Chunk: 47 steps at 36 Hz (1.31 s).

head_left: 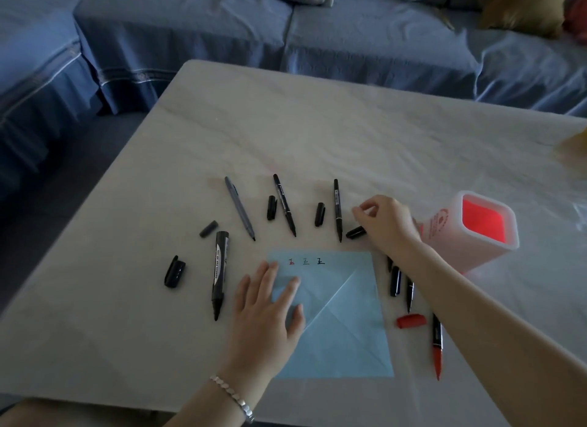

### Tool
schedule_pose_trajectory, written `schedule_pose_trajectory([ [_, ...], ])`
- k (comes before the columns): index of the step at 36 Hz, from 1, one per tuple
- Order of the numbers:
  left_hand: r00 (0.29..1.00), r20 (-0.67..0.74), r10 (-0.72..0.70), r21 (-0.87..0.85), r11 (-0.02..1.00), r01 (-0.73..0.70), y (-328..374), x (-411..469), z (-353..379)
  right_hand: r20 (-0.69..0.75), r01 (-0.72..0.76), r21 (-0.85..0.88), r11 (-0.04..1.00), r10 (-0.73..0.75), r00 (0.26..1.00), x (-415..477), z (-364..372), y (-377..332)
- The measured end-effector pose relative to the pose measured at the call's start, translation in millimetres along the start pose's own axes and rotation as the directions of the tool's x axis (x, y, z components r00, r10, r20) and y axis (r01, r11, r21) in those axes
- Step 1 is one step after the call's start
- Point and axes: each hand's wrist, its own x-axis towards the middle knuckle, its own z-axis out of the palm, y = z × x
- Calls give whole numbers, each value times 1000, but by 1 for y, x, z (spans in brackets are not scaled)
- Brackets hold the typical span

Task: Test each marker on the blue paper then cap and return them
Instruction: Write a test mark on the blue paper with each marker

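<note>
Bearing three marks [306,262], blue paper [343,315] lies creased.

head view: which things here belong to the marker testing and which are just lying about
job: square blue paper sheet, thick black marker, thin grey pen, red-tipped black marker, loose red cap, pink and white square pen holder
lying about: blue fabric sofa, mustard cushion

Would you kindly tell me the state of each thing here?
Paper, flat, creased, three marks.
Thick marker, uncapped, lying.
Grey pen, uncapped.
Red marker, uncapped.
Red cap, loose.
Holder, upright.
Left hand, flat on paper.
Right hand, curled, grip unclear.
</note>
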Motion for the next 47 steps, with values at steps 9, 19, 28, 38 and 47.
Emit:
schedule_pose_trajectory([
  [9, 1000, 6, 1, -6, 1000, -1, 0, 0, 0, 129, -172, -180, 969, 196, 972, 27, 15, -31],
  [19, 1000, 0, 8, -13, 1000, -8, -1, 0, 1, 141, -149, -40, 988, 154, 978, 29, 14, -34],
  [28, 973, -104, 208, -83, 973, -217, -2, -3, 1, -33, -58, 697, 714, 112, 993, -35, -9, -22],
  [38, 933, 65, 354, 29, 934, -357, -1, -6, 1, 67, -99, 844, 527, 79, 995, -70, 6, -3],
  [47, 933, 61, 356, 22, 934, -357, -10, -8, -7, 8, -64, 847, 528, 109, 994, -68, 28, -12],
])
